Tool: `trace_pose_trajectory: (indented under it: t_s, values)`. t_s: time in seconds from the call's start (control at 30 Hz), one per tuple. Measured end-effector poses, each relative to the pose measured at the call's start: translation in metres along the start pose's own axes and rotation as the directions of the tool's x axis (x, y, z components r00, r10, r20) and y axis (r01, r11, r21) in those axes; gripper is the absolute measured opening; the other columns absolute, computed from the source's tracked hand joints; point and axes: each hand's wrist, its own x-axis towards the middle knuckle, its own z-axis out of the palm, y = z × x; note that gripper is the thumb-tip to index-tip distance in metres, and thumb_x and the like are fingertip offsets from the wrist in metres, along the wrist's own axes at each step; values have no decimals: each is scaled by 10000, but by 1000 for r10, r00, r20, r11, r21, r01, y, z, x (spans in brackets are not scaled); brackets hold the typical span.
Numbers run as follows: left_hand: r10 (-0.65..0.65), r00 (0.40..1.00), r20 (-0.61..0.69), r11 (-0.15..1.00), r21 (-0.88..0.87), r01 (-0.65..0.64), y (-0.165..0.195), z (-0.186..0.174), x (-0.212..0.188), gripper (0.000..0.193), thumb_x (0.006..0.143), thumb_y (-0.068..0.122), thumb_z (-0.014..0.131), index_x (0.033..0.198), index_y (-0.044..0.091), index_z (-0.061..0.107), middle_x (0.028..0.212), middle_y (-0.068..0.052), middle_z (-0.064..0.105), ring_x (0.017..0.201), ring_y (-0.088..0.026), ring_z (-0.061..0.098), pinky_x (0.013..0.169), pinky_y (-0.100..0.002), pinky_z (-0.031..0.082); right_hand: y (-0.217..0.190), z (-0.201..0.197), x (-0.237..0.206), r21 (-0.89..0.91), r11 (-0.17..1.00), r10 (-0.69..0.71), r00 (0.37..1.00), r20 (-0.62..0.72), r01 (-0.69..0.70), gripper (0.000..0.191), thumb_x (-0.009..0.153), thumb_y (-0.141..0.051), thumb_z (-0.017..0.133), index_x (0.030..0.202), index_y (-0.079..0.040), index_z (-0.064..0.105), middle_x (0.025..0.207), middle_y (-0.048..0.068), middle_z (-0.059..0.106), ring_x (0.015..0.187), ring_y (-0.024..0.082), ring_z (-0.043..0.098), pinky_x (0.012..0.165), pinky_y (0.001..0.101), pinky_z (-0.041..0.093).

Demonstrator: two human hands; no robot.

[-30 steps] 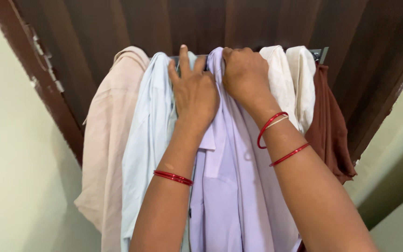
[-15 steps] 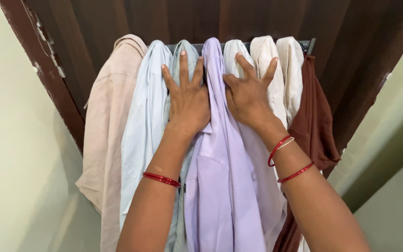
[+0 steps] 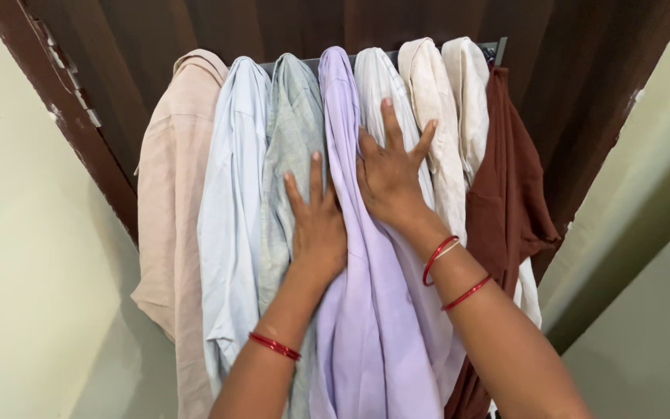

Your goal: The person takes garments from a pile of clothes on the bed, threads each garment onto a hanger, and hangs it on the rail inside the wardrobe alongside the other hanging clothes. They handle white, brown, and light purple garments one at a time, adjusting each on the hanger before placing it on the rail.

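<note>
Several shirts hang side by side from a rail (image 3: 498,48) on a dark wooden door (image 3: 195,27). My left hand (image 3: 318,225) lies flat with fingers apart on the lilac shirt (image 3: 366,310), its fingertips reaching the pale green-grey shirt (image 3: 292,124). My right hand (image 3: 391,174) presses flat, fingers spread, across the lilac shirt and the white shirt (image 3: 378,81) beside it. Neither hand grips any cloth. Red bangles circle both wrists.
On the left hang a beige-pink shirt (image 3: 176,186) and a pale blue one (image 3: 230,202). To the right are two cream shirts (image 3: 447,101) and a brown garment (image 3: 509,202). Pale green walls (image 3: 32,271) flank the door on both sides.
Both hands slid down the shirts from near the rail, fingers opening and flattening on the cloth. The left hand dropped lower than the right. The view widened.
</note>
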Motion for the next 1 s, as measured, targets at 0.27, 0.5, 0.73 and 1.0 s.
trace_pose_trajectory:
  t_s: [0.27,0.5,0.73,1.0]
  values:
    - [67,998,-10,966,-248,-68,-4,3,-22,634,960,279,515,1507,-29,426,1598,-201,389,1542,-382,116,1176,-719,24,-22,1,-35,88,990,104,993,58,-109,526,1041,-247,536,1429,101,469,1321,231,638,1583,359,81,1103,765,-149]
    - [-26,996,-89,884,-468,-19,-18,-7,-38,423,957,89,509,1360,75,639,1519,-108,610,1607,-257,330,1379,-622,155,-33,11,-72,-5,985,173,981,84,-173,525,1018,-140,468,1506,47,429,1371,199,621,1600,351,98,1134,746,-157]
    - [-127,971,-203,927,-372,44,35,6,-34,715,977,407,607,1563,75,367,1639,-297,208,1522,-507,136,1190,-696,82,-29,21,-105,56,983,173,984,31,-174,507,1044,-170,457,1545,-87,448,1531,72,550,1589,307,128,1167,707,-131]
    - [-128,987,-97,987,-112,117,48,42,-49,586,974,241,586,1544,186,467,1672,-246,217,1539,-498,150,1204,-692,109,-19,25,-141,41,982,178,978,106,-183,434,1045,-145,461,1468,-82,538,1457,39,590,1578,316,171,1173,705,-81]
